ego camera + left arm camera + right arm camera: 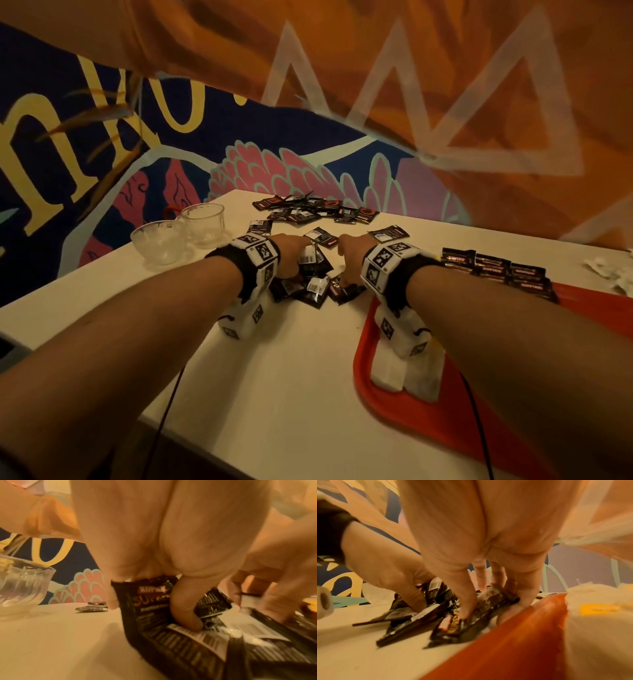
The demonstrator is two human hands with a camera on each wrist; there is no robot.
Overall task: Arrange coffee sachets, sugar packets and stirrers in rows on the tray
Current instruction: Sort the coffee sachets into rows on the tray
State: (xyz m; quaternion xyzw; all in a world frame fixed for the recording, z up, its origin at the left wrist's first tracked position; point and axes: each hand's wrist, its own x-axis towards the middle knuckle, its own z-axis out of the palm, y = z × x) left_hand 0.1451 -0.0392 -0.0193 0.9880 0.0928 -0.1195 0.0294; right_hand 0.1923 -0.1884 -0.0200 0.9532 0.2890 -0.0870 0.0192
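A heap of black coffee sachets (313, 279) lies mid-table, left of the red tray (411, 404). My left hand (291, 255) grips a bunch of upright sachets (150, 601), thumb pressed on their fronts. My right hand (349, 253) pinches a sachet (479, 612) beside the tray rim (522, 635). A row of black sachets (496, 269) lies along the tray's far edge. White sugar packets (404, 373) sit on the tray under my right wrist. I see no stirrers.
More loose sachets (315, 209) are scattered at the table's far edge. Two glass bowls (178, 233) stand at the left. White crumpled paper (613, 270) lies far right. A painted wall rises right behind the table.
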